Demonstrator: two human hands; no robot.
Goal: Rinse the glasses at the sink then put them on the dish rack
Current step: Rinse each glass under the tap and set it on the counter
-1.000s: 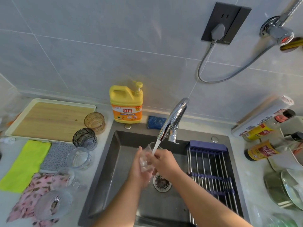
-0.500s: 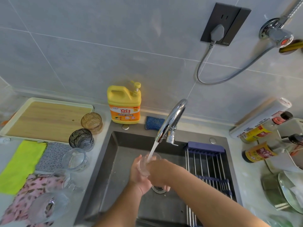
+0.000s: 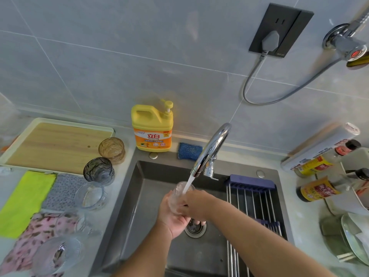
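Over the dark sink (image 3: 143, 196) I hold a clear ribbed glass (image 3: 177, 198) upright under the running faucet (image 3: 211, 150); the stream falls into its mouth. My left hand (image 3: 171, 216) grips the glass from below and behind. My right hand (image 3: 197, 204) wraps round its right side. The metal dish rack (image 3: 253, 204) with a blue end spans the sink's right part and is bare. Several more glasses wait on the left counter: an amber one (image 3: 111, 149), a smoky grey one (image 3: 98, 171), a clear one (image 3: 90, 194) and two clear ones lying nearer me (image 3: 58, 254).
A yellow detergent bottle (image 3: 152, 128) and a blue sponge (image 3: 188, 151) stand behind the sink. A wooden tray (image 3: 54, 144) and cloths (image 3: 28, 198) cover the left counter. Sauce bottles (image 3: 317, 188) and stacked plates (image 3: 355, 242) crowd the right counter.
The glass has gone from tilted beside the stream to upright with the water running into it. Both hands stayed on it over the drain.
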